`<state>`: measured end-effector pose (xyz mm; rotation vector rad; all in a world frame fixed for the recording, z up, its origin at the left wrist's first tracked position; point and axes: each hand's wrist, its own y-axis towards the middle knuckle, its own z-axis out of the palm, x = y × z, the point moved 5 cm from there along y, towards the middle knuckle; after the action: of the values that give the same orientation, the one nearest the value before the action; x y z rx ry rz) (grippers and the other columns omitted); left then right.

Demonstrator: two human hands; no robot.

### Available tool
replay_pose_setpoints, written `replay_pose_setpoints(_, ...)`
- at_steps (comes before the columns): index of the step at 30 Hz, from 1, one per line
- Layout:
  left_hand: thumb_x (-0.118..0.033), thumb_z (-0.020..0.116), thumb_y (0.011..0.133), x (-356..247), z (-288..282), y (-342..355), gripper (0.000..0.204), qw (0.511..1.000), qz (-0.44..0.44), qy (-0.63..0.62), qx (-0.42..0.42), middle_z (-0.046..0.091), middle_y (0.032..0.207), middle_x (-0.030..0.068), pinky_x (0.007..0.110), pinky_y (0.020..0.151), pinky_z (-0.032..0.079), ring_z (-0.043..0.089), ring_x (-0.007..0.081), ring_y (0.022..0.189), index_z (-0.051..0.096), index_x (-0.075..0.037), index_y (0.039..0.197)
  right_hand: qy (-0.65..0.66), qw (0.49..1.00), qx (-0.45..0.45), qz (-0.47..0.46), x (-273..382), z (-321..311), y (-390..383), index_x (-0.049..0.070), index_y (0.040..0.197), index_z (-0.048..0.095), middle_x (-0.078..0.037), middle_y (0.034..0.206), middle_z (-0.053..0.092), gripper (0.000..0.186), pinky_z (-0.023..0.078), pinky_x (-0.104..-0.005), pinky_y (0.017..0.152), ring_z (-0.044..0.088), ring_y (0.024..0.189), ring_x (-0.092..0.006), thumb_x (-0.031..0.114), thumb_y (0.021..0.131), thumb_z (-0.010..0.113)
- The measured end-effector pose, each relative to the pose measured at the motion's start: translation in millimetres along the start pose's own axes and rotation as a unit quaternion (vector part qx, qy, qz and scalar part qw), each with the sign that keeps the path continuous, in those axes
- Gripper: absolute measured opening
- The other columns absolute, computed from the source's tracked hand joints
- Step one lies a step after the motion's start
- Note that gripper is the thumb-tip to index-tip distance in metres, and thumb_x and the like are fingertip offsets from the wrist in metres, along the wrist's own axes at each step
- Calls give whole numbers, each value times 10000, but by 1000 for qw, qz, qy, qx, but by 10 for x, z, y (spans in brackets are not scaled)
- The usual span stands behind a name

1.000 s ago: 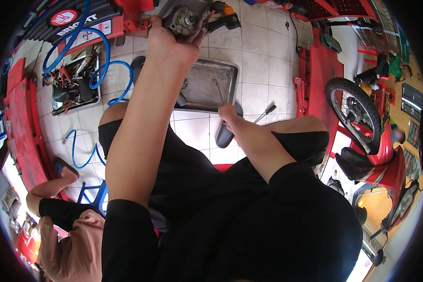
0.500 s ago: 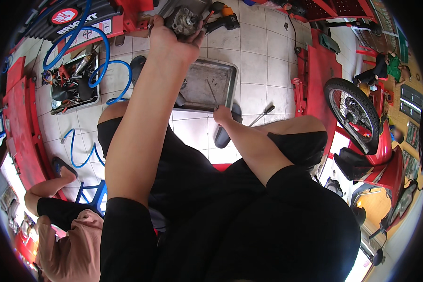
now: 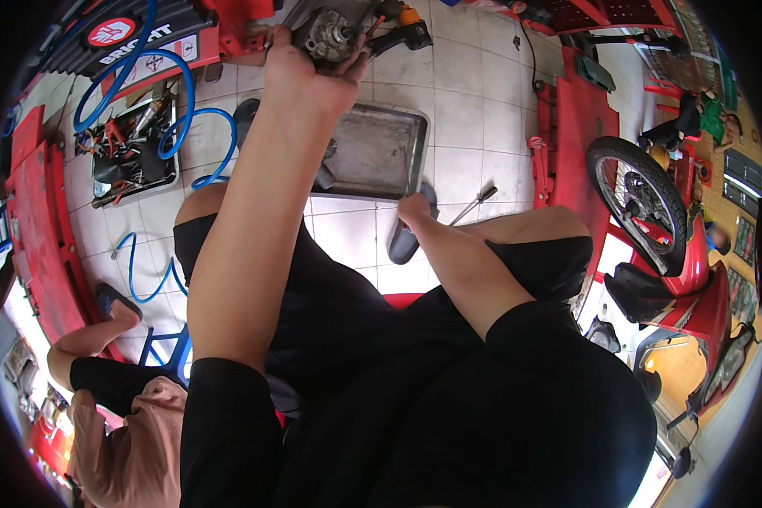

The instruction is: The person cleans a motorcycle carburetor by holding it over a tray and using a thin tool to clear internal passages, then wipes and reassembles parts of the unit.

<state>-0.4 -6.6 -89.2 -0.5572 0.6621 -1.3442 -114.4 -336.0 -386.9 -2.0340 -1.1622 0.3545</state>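
Observation:
My left hand (image 3: 300, 72) is raised far forward and grips a grey metal engine part (image 3: 330, 30) with a round hub. My right hand (image 3: 415, 209) is low over my right knee, at the near right corner of a shallow grey metal tray (image 3: 381, 152) on the tiled floor. Its fingers are curled around what looks like a thin metal tool pointing into the tray. A screwdriver (image 3: 476, 203) lies on the tiles just right of that hand. A dark sandal (image 3: 402, 241) sits below it.
A power drill (image 3: 402, 32) lies beyond the engine part. A blue hose (image 3: 173, 127) loops around an open tool tray (image 3: 131, 157) at the left. A red motorcycle (image 3: 660, 229) stands at the right beside a red ramp (image 3: 571, 118). Another person (image 3: 118, 415) crouches at lower left.
My right hand has shifted slightly at the tray's corner. My left hand keeps its hold on the engine part in the same place.

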Motion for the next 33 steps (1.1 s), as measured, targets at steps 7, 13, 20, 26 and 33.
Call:
replay_pose_setpoints(7, -416, 357, 1014, 18, 45, -16, 513, 1000, -5, -15, -5, 535, 1363, 132, 477, 1174, 226, 454, 358, 1301, 517, -42, 1326, 69, 996, -18, 44, 62, -113, -90, -46, 917, 670, -202, 789, 677, 240, 550, -407, 444, 669, 582, -291, 154, 880, 543)
replay_pose_setpoints(13, -411, 361, 1008, 12, 31, 4, 513, 1000, -5, -8, 6, 537, 1361, 130, 476, 1170, 228, 456, 356, 1300, 523, -37, 1320, -6, 999, 2, -40, 51, -113, -104, -64, 988, 657, -244, 828, 681, 292, 561, -409, 445, 686, 620, -325, 174, 884, 524)
replay_pose_setpoints(20, -428, 383, 1004, 32, 16, 30, 499, 1000, -7, 2, 3, 556, 1339, 125, 490, 1158, 250, 490, 368, 1264, 535, -63, 1308, -68, 996, 54, -11, 83, -169, -286, -78, 1006, 683, -288, 964, 688, 335, 590, -419, 690, 722, 778, -348, 165, 843, 519)
replay_pose_setpoints(26, -513, 347, 1019, 36, -50, -10, 497, 999, -2, 21, -26, 560, 1320, 118, 496, 1121, 321, 536, 366, 1211, 539, -153, 1303, -37, 999, 5, 8, 286, -269, -251, -73, 929, 697, -277, 954, 693, 326, 589, -398, 707, 722, 764, -338, 196, 863, 526)
replay_pose_setpoints(33, -515, 333, 1023, 59, -7, 17, 502, 1000, -9, 23, -14, 549, 1328, 123, 501, 1130, 311, 528, 365, 1222, 542, -150, 1298, -167, 960, -73, -211, 770, -309, 47, -29, 867, 715, -235, 946, 706, 270, 586, -401, 714, 717, 742, -360, 186, 835, 554)
